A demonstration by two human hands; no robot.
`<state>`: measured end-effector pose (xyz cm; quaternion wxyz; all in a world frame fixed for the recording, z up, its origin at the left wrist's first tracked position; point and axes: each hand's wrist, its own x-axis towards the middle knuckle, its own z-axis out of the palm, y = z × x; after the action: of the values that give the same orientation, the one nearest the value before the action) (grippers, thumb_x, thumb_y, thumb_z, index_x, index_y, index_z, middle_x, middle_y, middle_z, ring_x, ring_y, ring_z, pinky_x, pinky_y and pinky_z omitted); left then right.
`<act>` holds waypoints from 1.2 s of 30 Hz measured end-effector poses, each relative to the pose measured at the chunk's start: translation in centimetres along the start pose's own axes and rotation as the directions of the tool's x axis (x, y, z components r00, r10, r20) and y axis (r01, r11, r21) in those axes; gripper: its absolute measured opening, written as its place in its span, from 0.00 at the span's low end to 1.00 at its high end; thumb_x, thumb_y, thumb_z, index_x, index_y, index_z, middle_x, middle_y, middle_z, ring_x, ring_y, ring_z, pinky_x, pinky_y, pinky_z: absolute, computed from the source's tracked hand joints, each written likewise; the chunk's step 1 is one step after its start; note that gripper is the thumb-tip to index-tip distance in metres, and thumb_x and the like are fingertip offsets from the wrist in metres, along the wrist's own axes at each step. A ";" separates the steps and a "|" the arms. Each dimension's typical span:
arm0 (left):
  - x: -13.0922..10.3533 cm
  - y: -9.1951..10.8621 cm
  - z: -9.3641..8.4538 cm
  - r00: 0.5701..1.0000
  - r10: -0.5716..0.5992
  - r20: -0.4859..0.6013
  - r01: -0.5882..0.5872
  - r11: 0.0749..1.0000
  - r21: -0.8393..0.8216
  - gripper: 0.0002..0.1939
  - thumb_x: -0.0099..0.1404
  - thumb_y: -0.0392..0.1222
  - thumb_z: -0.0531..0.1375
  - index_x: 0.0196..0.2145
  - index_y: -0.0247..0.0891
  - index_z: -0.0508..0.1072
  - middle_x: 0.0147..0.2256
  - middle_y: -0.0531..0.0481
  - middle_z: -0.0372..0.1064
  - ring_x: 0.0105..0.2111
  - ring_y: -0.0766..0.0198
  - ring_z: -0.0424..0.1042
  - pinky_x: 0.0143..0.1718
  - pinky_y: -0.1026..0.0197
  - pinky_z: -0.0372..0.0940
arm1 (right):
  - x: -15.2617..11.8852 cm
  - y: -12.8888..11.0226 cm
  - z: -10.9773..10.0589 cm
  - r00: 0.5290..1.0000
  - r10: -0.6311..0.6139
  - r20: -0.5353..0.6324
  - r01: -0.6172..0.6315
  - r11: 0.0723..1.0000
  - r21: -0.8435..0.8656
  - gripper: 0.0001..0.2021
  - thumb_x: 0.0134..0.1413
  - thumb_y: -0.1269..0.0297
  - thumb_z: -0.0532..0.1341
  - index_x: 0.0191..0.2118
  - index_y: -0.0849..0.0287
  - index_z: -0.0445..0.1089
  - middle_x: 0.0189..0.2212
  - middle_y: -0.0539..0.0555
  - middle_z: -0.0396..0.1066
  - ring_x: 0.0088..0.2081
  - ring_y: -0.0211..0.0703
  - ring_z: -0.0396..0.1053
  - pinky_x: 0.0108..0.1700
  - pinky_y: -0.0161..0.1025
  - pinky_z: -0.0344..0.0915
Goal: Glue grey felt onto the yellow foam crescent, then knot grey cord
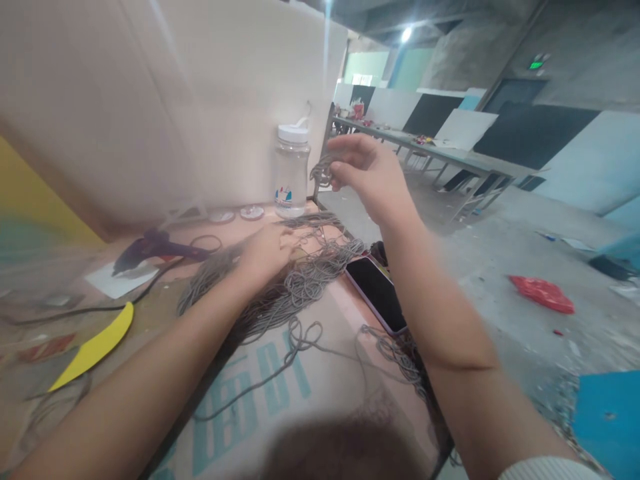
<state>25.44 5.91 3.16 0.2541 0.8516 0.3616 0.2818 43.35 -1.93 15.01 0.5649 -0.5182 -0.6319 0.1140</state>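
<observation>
A large tangled heap of grey cord (310, 277) lies across the work surface, with loose strands trailing toward the front. My left hand (267, 253) rests on the heap, its fingers bent among the strands; whether they grip any is unclear. Raised above the surface's right edge, my right hand (363, 170) pinches a small bundle of grey cord (323, 171) between thumb and fingers. A clear bottle with a white lid (291, 170) stands behind the heap, between my hands.
A phone (377, 293) lies at the right edge beside more cord. On the left are a dark glue gun (155, 250) with its cable and a yellow curved piece (95, 347). Small round discs (251, 213) lie near the upright board (225, 100).
</observation>
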 end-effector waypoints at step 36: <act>-0.4 3.8 -2.0 0.996 0.039 0.082 0.048 0.542 -0.839 0.10 0.66 0.42 0.59 0.43 0.35 0.68 0.33 0.48 0.73 0.32 0.66 0.74 0.39 0.60 0.70 | -3.0 2.5 3.1 0.852 0.372 0.368 -0.521 0.665 0.535 0.17 0.44 0.55 0.72 0.31 0.59 0.66 0.22 0.45 0.64 0.20 0.28 0.48 0.20 0.30 0.49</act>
<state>25.67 3.81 6.87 0.6477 0.6370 0.1728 0.3807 41.55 -1.81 10.31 0.5803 -0.4275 -0.4714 0.5082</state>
